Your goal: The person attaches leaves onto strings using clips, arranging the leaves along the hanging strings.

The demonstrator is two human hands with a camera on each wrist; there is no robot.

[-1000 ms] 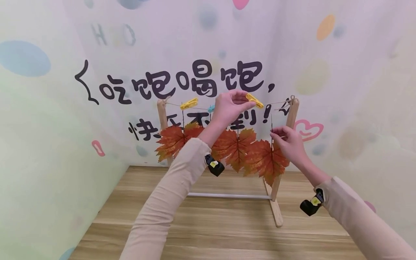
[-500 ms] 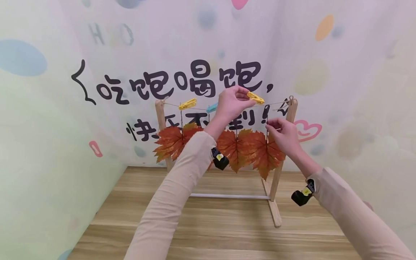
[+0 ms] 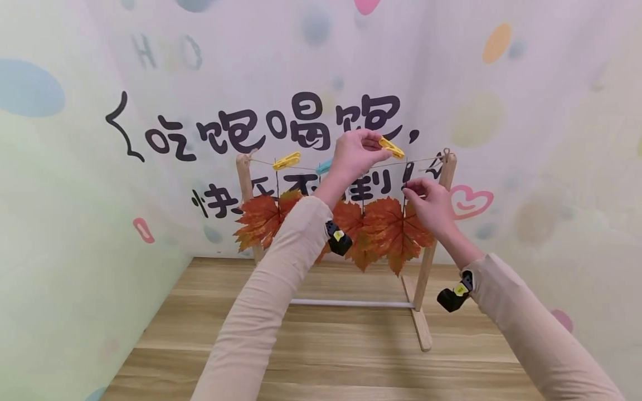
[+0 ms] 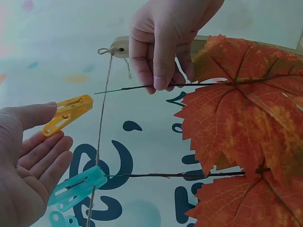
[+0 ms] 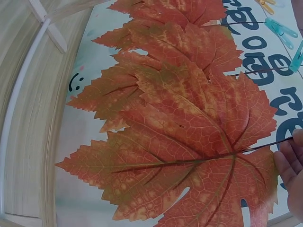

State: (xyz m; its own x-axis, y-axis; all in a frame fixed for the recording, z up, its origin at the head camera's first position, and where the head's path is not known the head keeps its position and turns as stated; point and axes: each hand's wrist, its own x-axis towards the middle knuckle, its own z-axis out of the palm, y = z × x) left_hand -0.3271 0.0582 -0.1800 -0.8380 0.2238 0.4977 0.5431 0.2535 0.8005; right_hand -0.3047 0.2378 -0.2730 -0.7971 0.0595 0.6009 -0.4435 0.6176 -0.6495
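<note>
My left hand (image 3: 354, 153) pinches a yellow clothespin (image 4: 71, 112) between thumb and fingers, just above the string (image 4: 105, 97). Below it, my right hand (image 3: 432, 205) pinches the thin dark stem (image 4: 137, 87) of an orange-red artificial maple leaf (image 3: 398, 231). The stem's tip crosses the string, a short way from the clothespin's nose in the left wrist view. This leaf hangs down and overlaps the neighbouring one, and fills much of the right wrist view. A teal clothespin (image 4: 83, 185) grips another leaf's stem (image 4: 189, 175) on the string beside it.
The string runs between two wooden posts (image 3: 448, 178) of a stand on a wood-grain table (image 3: 326, 356). Another yellow clothespin (image 3: 287, 161) holds a leaf (image 3: 261, 220) at the left end. A white rod (image 3: 351, 303) joins the posts low down. A printed cloth hangs behind.
My right hand has raised the leaf and moved it left, bringing its stem tip up to the string. My left hand with the yellow clothespin has stayed nearly in place.
</note>
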